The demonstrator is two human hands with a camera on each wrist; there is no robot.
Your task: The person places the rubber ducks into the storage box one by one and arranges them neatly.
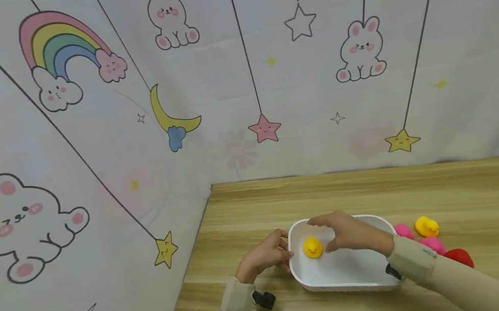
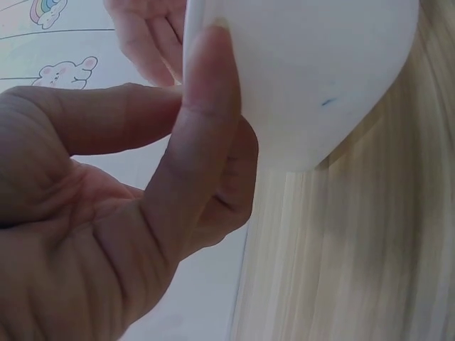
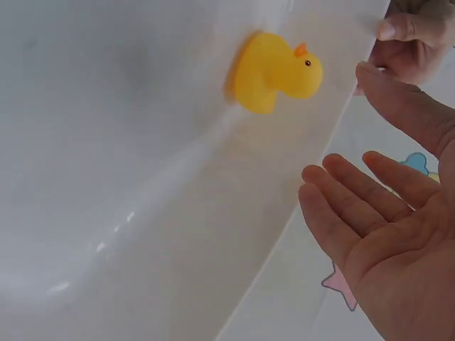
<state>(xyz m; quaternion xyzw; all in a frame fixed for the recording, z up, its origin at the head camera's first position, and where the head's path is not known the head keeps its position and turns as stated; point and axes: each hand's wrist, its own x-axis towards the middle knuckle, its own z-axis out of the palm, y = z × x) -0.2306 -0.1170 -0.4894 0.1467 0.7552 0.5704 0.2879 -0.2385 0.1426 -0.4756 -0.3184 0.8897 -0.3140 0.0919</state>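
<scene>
A white plastic basin (image 1: pixel 360 272) stands on the wooden table. Inside it, near the left end, sits a yellow rubber duck (image 1: pixel 313 247) with an orange beak. My left hand (image 1: pixel 264 254) pinches the basin's left rim; in the left wrist view its thumb (image 2: pixel 212 78) lies along the outer wall. Over the basin, just right of the duck, hovers my right hand (image 1: pixel 349 232), its fingers spread apart and holding nothing. The right wrist view shows that hand's palm (image 3: pixel 405 263) facing the duck (image 3: pixel 274 74), with a gap between them.
Right of the basin lie a second yellow duck (image 1: pixel 426 226), two pink objects (image 1: pixel 433 245) (image 1: pixel 404 231) and a red object (image 1: pixel 460 258), partly covered by the right sleeve. A patterned white cloth (image 1: pixel 225 102) walls off the back and left of the table (image 1: pixel 254 201).
</scene>
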